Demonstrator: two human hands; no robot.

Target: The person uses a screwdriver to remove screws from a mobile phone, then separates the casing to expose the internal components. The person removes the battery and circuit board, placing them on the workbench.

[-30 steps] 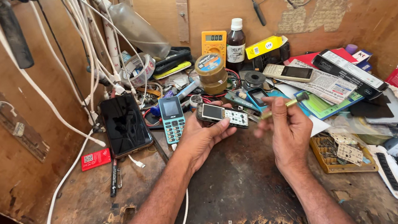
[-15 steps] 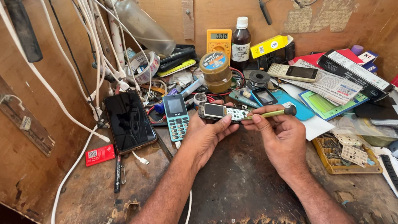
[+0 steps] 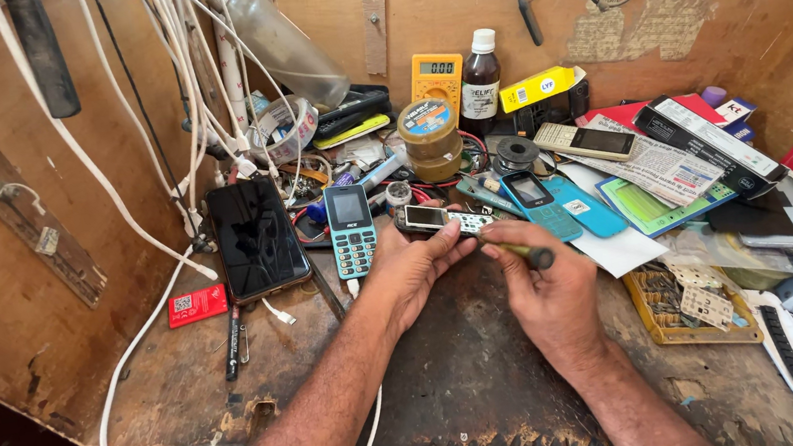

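A: What's on the bench (image 3: 458, 397)?

B: A worn wooden one, cluttered at the back. Biggest piece is a black smartphone (image 3: 257, 238) lying flat at the left, then a teal keypad phone (image 3: 352, 228) beside it, and a yellow multimeter (image 3: 436, 77) against the wall.

A: And the piece being worked on?

B: A small keypad handset (image 3: 441, 219), held just above the bench, in front of the teal one. The left hand (image 3: 412, 266) is closed round its near end, thumb on top. The right hand (image 3: 551, 290) is closed on a screwdriver (image 3: 516, 251), tip at the handset's right end.

A: How would it handle?

B: I'd judge it light and stiff, with smooth plastic that may slip. The screen looks fragile, so pinch the long edges.
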